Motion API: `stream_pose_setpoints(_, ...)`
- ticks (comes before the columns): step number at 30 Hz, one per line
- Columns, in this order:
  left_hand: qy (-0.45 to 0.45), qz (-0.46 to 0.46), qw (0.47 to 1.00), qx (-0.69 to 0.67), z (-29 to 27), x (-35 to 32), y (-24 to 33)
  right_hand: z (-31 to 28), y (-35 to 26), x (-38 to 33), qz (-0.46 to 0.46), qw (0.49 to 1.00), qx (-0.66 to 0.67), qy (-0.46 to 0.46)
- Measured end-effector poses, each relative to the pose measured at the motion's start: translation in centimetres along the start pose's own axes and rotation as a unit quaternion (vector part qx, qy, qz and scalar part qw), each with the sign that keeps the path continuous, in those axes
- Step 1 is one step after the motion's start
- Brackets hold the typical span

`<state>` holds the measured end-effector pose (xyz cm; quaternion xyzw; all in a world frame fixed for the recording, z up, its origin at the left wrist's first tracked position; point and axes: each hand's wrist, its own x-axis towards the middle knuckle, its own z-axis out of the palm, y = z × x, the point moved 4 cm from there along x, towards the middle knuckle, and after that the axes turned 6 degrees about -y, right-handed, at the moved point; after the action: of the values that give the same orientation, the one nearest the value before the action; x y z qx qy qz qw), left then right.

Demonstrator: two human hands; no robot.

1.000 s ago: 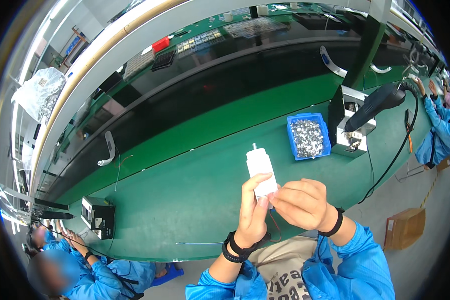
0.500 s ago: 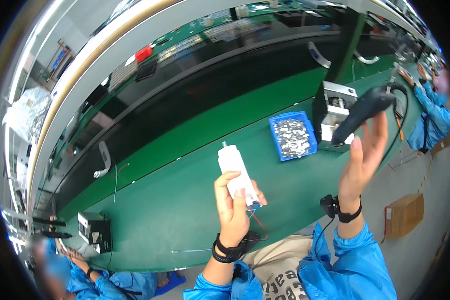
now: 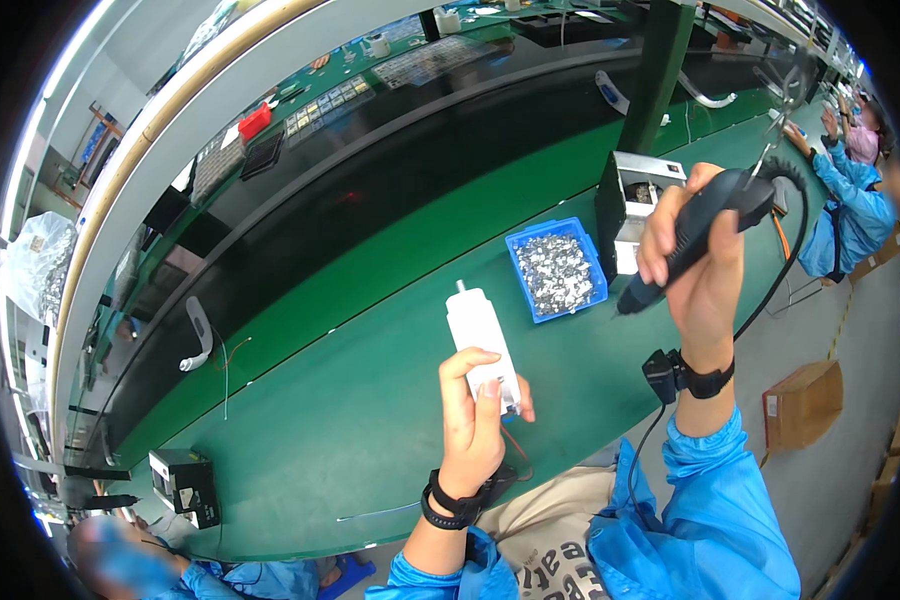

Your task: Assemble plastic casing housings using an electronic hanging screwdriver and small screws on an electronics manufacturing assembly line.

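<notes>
- The left hand (image 3: 473, 418) is closed around the lower end of a slim white plastic part (image 3: 480, 339), thumb on one side and fingers curled over the other, holding it upright above the green bench (image 3: 370, 420), with thin red wires hanging below the grip.
- The right hand (image 3: 698, 262) is raised and wrapped around a black electric screwdriver (image 3: 700, 235), whose tip slants down and to the left; a black cable runs from the tool's top end.
- Both wrists carry black straps, and the sleeves are bright blue.
- The screwdriver tip is well apart from the white part, near a blue tray (image 3: 556, 271) full of small silver pieces.
- Just beside the tray stands a grey metal box (image 3: 632, 205) with a dark side.
- Behind the bench runs a dark conveyor belt (image 3: 370, 190).
- A small black device (image 3: 184, 483) sits at the bench's near left edge.
- Another person in blue (image 3: 842, 205) works at the far right.
</notes>
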<state>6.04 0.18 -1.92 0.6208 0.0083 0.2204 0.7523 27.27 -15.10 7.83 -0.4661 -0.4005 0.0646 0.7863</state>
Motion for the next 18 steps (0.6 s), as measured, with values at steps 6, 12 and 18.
stream_pose_setpoints(6, -0.007, -0.008, 1.0, 0.001, -0.7, 0.2, -0.1, 7.5, -4.0, 0.3, -0.017, 0.98, 0.174, -0.095)
stream_pose_setpoints(12, 0.016, -0.01, 1.0, -0.012, -0.1, 0.0, 1.2, 11.1, -5.5, 1.4, 0.048, 0.929, 0.31, -0.196)
stream_pose_setpoints(18, 0.035, -0.005, 0.999, -0.012, -0.6, -0.5, 1.2, 13.3, -5.0, 2.0, 0.101, 0.898, 0.334, -0.267)
